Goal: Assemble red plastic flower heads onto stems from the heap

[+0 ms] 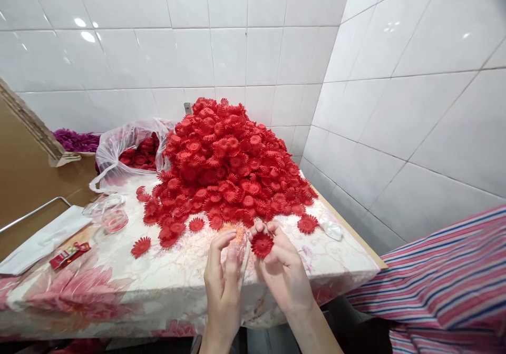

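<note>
A big heap of red fabric flower heads [229, 164] lies on a table with a flowered cloth [130, 275]. At the table's near edge, my right hand [282, 267] is closed on one red flower head [262, 244], held up in its fingertips. My left hand [223, 275] is beside it, with fingers and thumb pinched on a small orange piece [236, 234] that I cannot make out clearly. The two hands nearly touch, just in front of the heap's near edge.
A clear plastic bag [126, 151] with more red flower heads sits at the back left. A small clear cup [107, 213], a red packet [69, 254], white paper [43, 241] and a cardboard box [27, 159] are at left. Striped fabric [443, 280] hangs at right. Tiled walls enclose the corner.
</note>
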`<state>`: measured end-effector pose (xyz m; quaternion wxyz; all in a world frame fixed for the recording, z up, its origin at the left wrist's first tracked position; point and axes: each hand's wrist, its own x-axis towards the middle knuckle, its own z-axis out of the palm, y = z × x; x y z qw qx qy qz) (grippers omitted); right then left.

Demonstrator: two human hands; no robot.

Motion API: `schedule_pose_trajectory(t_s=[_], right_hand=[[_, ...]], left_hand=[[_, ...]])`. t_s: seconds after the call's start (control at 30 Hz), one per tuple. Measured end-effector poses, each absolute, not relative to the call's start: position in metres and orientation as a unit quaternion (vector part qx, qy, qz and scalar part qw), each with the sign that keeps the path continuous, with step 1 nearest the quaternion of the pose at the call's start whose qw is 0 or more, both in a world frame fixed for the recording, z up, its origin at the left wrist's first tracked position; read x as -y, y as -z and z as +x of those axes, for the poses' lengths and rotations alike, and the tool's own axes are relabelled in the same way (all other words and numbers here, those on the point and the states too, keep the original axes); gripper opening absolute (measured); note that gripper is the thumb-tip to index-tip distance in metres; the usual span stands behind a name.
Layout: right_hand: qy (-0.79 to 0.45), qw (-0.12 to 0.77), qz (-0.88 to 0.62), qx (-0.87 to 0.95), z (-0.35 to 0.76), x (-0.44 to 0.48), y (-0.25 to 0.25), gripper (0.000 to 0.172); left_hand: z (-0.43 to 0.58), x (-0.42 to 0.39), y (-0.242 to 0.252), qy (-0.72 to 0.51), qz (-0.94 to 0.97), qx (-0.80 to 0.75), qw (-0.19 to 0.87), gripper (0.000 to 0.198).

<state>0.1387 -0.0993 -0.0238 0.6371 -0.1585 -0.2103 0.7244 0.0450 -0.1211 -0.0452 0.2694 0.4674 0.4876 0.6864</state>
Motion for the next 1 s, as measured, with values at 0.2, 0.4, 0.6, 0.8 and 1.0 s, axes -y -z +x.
schedule_pose_trajectory(t_s=[0.2,0.4,0.6,0.8,1.0], right_hand=[[-0.694,0.637,-0.161,0.295,0.136,0.111,0.030,0.035],[-0.578,0.637,-0.194,0.472,0.139,0.119,0.046,0.029],[-0.446,0.526,-0.268,0.672,0.158,0.124,0.040,0.053],[-0.200,0.555,-0.301,0.749,0.155,0.112,0.036,0.036],[-0.250,0.674,-0.341,0.606,0.149,0.107,0.053,0.044]], left_hand=[[0.046,0.131,0.045,-0.652,0.408,-0.466,0.438,0.023],[0.042,0.128,0.040,-0.621,0.312,-0.419,0.584,0.026],[0.037,0.133,0.032,-0.602,0.326,-0.420,0.596,0.025],[0.038,0.135,0.034,-0.535,0.431,-0.423,0.591,0.027],[0.027,0.130,0.046,-0.602,0.452,-0.476,0.454,0.044]])
